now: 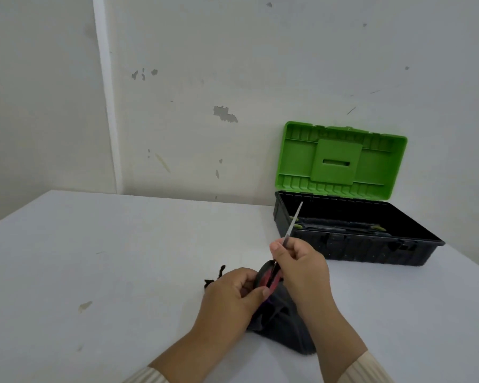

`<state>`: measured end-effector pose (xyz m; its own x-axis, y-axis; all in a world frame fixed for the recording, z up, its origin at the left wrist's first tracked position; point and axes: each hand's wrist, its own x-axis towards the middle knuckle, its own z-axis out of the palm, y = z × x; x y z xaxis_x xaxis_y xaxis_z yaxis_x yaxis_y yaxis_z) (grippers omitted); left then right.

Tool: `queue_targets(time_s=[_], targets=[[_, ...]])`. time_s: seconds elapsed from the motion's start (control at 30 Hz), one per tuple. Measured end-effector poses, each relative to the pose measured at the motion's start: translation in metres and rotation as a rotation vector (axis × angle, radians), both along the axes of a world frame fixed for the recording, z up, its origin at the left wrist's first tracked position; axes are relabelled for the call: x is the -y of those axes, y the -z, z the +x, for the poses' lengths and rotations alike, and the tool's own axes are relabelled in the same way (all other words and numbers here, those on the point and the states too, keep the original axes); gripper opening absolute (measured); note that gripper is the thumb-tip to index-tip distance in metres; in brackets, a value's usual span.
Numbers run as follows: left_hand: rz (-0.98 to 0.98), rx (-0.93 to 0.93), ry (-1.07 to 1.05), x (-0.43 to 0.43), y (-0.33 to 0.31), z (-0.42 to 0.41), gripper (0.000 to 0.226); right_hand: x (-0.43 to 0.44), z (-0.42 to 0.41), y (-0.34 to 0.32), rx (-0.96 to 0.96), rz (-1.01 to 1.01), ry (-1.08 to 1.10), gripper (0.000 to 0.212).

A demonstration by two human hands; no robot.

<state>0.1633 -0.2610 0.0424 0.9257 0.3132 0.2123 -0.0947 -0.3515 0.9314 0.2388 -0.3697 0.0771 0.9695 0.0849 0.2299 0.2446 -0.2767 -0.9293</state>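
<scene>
free: table (94, 258) left of pouch (282, 322) | blocked: open toolbox (357, 251) right-rear, raised lid (340, 158), wall (205, 78) behind

The right hand (302, 269) hides the lower end of the blade (294, 221), the left hand (230, 297) covers the pouch (284, 328) mouth; toolbox (371, 252) contents are indistinct.

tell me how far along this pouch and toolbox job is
Done: the toolbox stands open, lid up, with tools lying inside. In hand: the right hand pinches a thin metal tool whose red handle sits at the mouth of the dark pouch, which the left hand grips. Left, probably: moving it into the toolbox.
</scene>
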Motion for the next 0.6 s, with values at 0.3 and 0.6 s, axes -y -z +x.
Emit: queue_targets(time_s=[0.3,0.6], targets=[[0.305,-0.233,0.261,0.095,-0.002,0.059,0.058,0.101,0.033,-0.006,-0.003,-0.136,0.153,0.010],[0.875,-0.345,0.412,0.146,0.018,0.131,0.052,0.178,0.110,-0.070,0.251,-0.427,0.235,0.007]])
